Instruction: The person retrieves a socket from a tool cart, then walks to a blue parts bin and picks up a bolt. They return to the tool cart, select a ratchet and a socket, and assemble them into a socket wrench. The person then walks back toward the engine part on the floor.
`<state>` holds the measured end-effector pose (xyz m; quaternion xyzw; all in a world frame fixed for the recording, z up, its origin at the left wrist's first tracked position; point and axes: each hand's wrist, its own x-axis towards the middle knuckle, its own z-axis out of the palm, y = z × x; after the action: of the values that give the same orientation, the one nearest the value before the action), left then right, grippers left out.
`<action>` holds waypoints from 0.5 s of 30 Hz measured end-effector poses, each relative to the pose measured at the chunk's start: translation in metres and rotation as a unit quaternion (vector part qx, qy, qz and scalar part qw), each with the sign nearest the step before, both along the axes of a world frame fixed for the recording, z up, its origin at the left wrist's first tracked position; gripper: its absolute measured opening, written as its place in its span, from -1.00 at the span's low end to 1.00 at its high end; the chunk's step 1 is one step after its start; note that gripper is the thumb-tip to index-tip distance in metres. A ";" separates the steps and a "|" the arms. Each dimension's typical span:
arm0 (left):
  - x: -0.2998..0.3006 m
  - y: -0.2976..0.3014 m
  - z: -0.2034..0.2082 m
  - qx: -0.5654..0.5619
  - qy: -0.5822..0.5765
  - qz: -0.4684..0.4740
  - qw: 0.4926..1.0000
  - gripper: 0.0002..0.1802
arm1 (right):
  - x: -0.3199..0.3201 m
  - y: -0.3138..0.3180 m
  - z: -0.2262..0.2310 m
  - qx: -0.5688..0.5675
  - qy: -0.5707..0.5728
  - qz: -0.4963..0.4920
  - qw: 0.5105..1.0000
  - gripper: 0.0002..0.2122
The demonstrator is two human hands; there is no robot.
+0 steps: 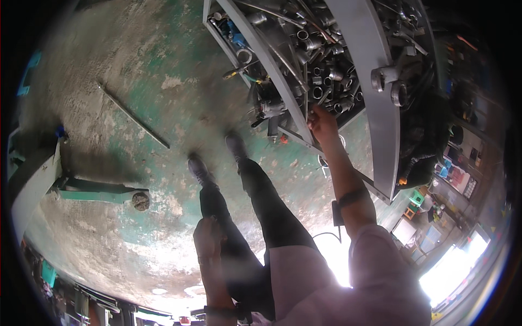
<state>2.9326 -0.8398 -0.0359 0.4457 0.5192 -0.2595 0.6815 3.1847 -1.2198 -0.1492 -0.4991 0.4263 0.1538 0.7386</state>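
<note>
My right hand [323,125] reaches to the near end of a grey metal shelf rack [283,87], its fingers curled together at the frame. What they hold, if anything, I cannot make out. Just beyond the fingertips lies a heap of metal sockets [326,81], with long steel bars [280,57] among them. My left hand [208,234] hangs in front of my leg, blurred and curled closed. Whether something is inside it is hidden.
A steel bar [133,115] lies on the worn green floor [174,179]. At left stands a green metal foot [98,193] with a round lump [140,201] at its end. Power tools [269,111] sit on the rack's lower level. Ring-shaped parts [385,79] rest on the upper shelf.
</note>
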 end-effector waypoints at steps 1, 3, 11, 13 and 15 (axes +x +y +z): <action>0.000 -0.002 -0.001 0.022 -0.024 -0.038 0.999 -0.77 | 0.001 0.006 0.014 0.097 -0.016 -0.014 0.995 -0.90; 0.001 -0.006 -0.002 -0.016 0.008 0.001 1.000 -0.78 | -0.005 0.025 0.043 0.142 -0.058 -0.058 0.986 -0.91; 0.029 -0.027 0.007 -0.047 -0.167 0.015 0.985 -0.77 | -0.017 0.118 0.089 0.236 -0.066 0.107 0.964 -0.84; 0.040 -0.029 0.012 -0.101 -0.092 0.096 0.986 -0.79 | -0.014 0.141 0.089 0.259 -0.082 0.139 0.952 -0.83; 0.048 -0.030 0.014 -0.204 -0.105 0.253 0.940 -0.71 | -0.026 0.156 0.103 0.202 -0.067 0.164 0.963 -0.76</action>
<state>2.9805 -0.8695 -0.0217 0.1760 0.4759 -0.1308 0.8517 3.1589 -1.0636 -0.0466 -0.4121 0.2483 0.3224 0.8152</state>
